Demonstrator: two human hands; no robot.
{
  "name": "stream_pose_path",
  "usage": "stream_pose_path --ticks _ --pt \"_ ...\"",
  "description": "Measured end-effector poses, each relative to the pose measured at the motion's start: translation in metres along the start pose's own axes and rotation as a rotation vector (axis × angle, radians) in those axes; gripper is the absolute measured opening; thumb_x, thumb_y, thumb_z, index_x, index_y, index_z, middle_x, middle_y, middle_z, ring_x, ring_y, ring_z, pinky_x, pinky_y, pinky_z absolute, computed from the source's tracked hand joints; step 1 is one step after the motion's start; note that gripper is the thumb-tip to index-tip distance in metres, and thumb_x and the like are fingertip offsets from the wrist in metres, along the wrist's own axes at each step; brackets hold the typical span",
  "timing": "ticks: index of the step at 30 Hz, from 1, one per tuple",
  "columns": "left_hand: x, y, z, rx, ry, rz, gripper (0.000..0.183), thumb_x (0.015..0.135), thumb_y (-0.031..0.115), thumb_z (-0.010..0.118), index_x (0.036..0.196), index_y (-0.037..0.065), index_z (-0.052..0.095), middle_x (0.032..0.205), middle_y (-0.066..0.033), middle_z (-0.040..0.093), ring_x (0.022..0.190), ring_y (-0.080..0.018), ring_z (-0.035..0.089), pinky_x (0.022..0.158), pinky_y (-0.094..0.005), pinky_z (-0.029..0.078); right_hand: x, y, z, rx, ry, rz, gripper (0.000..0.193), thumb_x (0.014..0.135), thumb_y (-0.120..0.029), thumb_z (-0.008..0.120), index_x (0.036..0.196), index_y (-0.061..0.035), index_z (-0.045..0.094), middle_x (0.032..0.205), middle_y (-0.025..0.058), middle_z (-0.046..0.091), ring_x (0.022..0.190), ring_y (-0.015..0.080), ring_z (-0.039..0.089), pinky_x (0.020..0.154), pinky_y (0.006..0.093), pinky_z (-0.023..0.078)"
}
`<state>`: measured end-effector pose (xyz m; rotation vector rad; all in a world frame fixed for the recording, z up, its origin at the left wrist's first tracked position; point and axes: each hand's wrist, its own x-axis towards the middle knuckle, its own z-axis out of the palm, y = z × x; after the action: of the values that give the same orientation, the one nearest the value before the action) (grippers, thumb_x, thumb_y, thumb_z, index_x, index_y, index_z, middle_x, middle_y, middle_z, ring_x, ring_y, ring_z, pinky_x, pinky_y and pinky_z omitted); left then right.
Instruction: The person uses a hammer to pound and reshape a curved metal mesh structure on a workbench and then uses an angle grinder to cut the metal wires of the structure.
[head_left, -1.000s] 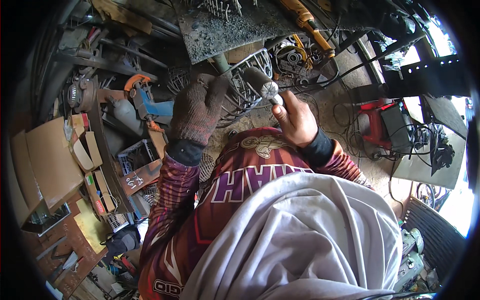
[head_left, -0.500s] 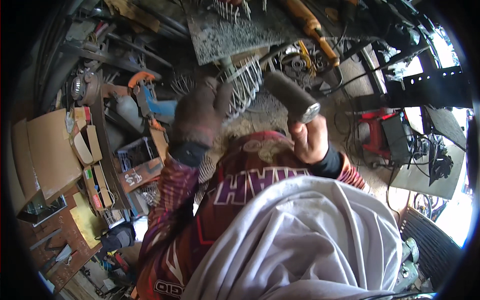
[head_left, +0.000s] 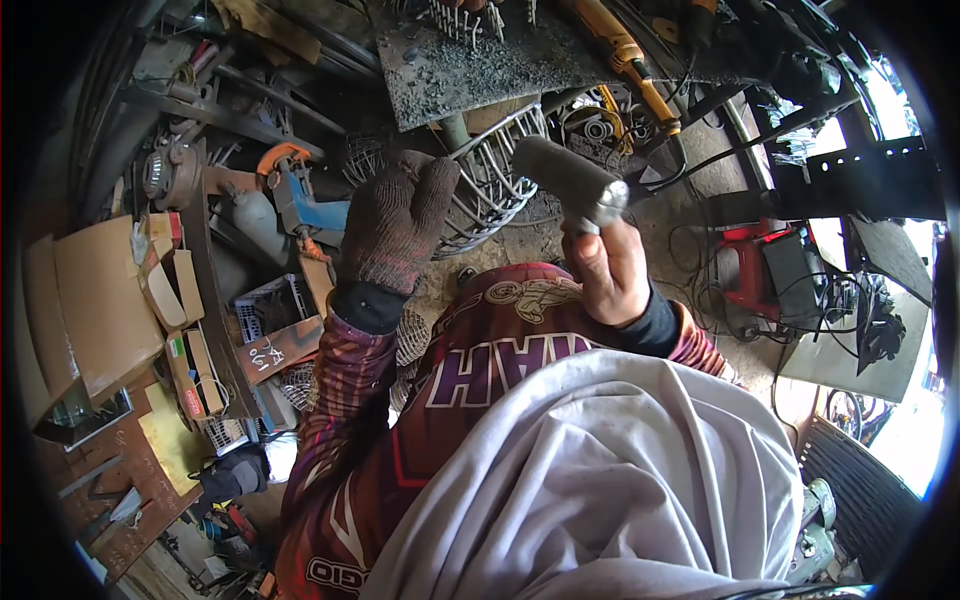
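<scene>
My left hand [head_left: 398, 220], in a dark knitted work glove, is closed at the left end of a wire cage [head_left: 497, 178] of curved metal rods. The exact grip is hidden behind the glove. The cage hangs tilted just below the edge of a metal worktable [head_left: 425, 92]. My bare right hand [head_left: 610, 275] is wrapped round the handle of a hammer. The thick cylindrical hammer head [head_left: 568, 180] is raised to the right of the cage and covers part of it from view.
On the worktable lie metal pins [head_left: 470, 25] and an orange angle grinder [head_left: 625, 60] with a cable. A blue and orange tool [head_left: 300, 205] and cardboard boxes [head_left: 95, 300] are at the left. A red stool [head_left: 745, 270] stands at the right among cables.
The wire cage has turned, its far end shifting up and right. The hammer head has moved slightly left and up. My left hand has shifted a little and is no longer blurred.
</scene>
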<state>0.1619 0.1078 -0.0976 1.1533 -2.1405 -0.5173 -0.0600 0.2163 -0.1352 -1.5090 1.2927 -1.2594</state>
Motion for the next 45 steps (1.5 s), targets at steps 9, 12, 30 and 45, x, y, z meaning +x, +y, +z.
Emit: stream_pose_path --ticks 9,12,30,45 --pt "0.006 0.002 -0.001 0.014 -0.004 -0.015 0.024 0.094 0.026 0.061 0.093 0.002 0.060 0.075 -0.0184 0.063 0.069 -0.0368 0.063 0.060 -0.0423 0.047 0.003 -0.015 -0.008 -0.017 0.004 -0.009 0.040 0.099 -0.035 0.049 0.104 0.0039 0.054 0.072 0.0160 0.056 0.063 0.0301 0.057 0.061 0.0371 0.046" --pt "0.006 0.000 0.001 -0.039 -0.006 -0.060 0.024 0.094 0.027 0.060 0.093 0.003 0.060 0.075 -0.0184 0.063 0.069 -0.0368 0.063 0.060 -0.0422 0.048 -0.003 -0.012 -0.008 0.228 0.082 -0.239 0.050 0.093 -0.038 0.059 0.124 0.0019 0.053 0.079 0.0122 0.058 0.064 0.0249 0.055 0.060 0.0362 0.045" --pt "0.000 -0.012 -0.006 0.398 0.003 0.359 0.025 0.085 0.004 0.058 0.111 0.006 0.060 0.106 -0.0136 0.060 0.091 -0.0317 0.060 0.073 -0.0405 0.049 0.009 0.002 -0.003 -0.055 -0.015 0.033 0.048 0.100 -0.046 0.044 0.094 0.0015 0.051 0.069 0.0192 0.052 0.062 0.0369 0.054 0.059 0.0403 0.042" --pt "0.005 0.000 -0.010 0.013 -0.078 -0.031 0.014 0.093 0.013 0.057 0.097 0.002 0.064 0.090 -0.0143 0.065 0.079 -0.0266 0.064 0.070 -0.0371 0.049 0.013 -0.008 0.003 -0.251 -0.077 0.099 0.038 0.097 -0.037 0.053 0.097 0.0008 0.052 0.067 0.0205 0.054 0.065 0.0408 0.058 0.060 0.0439 0.045"
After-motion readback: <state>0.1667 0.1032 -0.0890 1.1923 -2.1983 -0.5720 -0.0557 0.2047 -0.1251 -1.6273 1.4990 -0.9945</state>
